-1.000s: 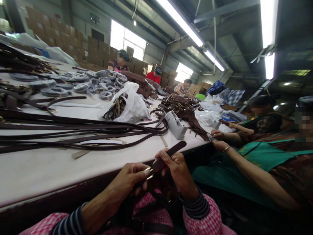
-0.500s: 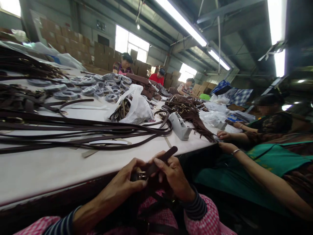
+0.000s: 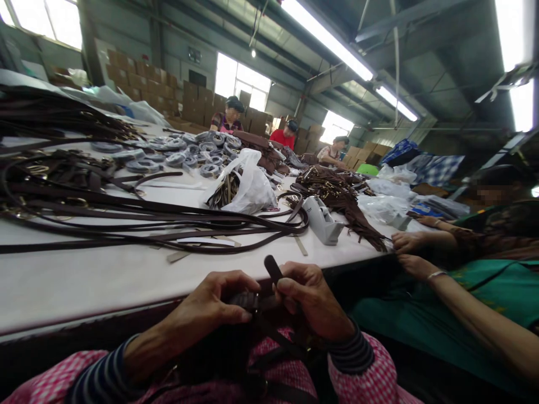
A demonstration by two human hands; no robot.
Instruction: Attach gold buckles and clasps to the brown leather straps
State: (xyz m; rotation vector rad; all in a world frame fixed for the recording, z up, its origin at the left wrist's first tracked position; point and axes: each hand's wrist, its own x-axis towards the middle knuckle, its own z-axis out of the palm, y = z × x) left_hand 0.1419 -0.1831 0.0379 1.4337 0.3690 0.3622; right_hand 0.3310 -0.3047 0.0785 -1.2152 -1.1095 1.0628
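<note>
Close to my body, just off the table's near edge, my left hand (image 3: pixel 206 306) is closed around the buckle end (image 3: pixel 247 300) of a dark brown leather strap. Between the thumb and fingers of my right hand (image 3: pixel 314 300) is the strap's rounded tip (image 3: pixel 273 268), which sticks up and leans left. The hands are a short gap apart, with part of the strap between them. More dark strap (image 3: pixel 273 336) hangs down over my pink checked clothing. My left fingers partly hide the buckle.
Long brown straps (image 3: pixel 202 216) lie looped across the white table (image 3: pixel 105 286). Behind them are grey coils (image 3: pixel 143 166) and a white plastic bag (image 3: pixel 252 188). A grey tape dispenser (image 3: pixel 322 221) stands beside piled brown straps (image 3: pixel 341 191). A co-worker's hands (image 3: pixel 415 255) are at the right.
The strap's tip has swung from pointing up and right to pointing up and left. The buckle's metal shows less between my left fingers. My view has turned left slightly.
</note>
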